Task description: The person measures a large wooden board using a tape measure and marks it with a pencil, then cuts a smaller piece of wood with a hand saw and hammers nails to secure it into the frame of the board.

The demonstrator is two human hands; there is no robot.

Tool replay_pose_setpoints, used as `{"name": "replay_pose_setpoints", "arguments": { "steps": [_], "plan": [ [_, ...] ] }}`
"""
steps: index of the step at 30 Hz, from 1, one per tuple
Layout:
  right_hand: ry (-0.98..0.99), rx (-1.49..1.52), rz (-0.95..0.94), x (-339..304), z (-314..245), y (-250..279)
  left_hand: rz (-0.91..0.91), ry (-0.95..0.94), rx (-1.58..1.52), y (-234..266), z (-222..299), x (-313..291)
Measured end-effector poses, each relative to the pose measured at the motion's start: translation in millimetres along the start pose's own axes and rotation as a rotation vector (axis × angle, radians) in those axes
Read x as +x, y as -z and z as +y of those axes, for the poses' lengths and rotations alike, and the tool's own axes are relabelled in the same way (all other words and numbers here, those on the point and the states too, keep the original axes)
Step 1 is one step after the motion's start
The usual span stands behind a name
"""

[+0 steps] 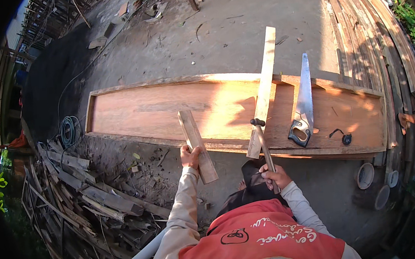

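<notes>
Gripping a short wooden block [200, 147] by its left side, the person's left hand [190, 156] is clamped firmly while the right hand [276, 176] wraps a hammer [265, 149]. The block is at the shallow wooden box [164, 82]'s near edge, long axis running outward, far end angled left. The box's rim appears assembled; the block and a longer plank [266, 70] lying across look unfastened.

We look steeply down and forward through a wide fisheye on the left of the person's head. Nearest us is the red top [270, 225] at the lower edge, then the left hand [190, 157] and right hand [276, 176], mid-view, with grey ground [162, 59] stretching away above.
</notes>
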State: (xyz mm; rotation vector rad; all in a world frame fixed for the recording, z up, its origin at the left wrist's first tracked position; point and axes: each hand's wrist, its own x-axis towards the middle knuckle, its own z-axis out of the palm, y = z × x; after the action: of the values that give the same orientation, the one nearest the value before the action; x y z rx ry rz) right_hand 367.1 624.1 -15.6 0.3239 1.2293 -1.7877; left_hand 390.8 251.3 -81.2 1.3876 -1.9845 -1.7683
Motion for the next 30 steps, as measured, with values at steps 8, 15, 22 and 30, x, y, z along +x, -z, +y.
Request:
{"name": "replay_pose_setpoints", "arguments": {
  "steps": [8,15,22,30],
  "plan": [
    [-0.103,0.009,0.163,187.5,-56.4,13.9,-0.034,-0.202,0.447,-79.6,80.2,125.7],
    [-0.113,-0.012,0.153,209.3,-45.1,13.0,-0.054,-0.252,0.281,-156.7,85.1,241.4],
    [-0.095,0.006,0.255,243.0,-13.8,-32.1,-0.054,-0.458,0.374,-197.8,51.1,350.1],
    [-0.094,0.086,0.396,289.1,14.8,-76.5,-0.188,-0.386,0.453,-200.9,15.5,393.9]
  ]
}}
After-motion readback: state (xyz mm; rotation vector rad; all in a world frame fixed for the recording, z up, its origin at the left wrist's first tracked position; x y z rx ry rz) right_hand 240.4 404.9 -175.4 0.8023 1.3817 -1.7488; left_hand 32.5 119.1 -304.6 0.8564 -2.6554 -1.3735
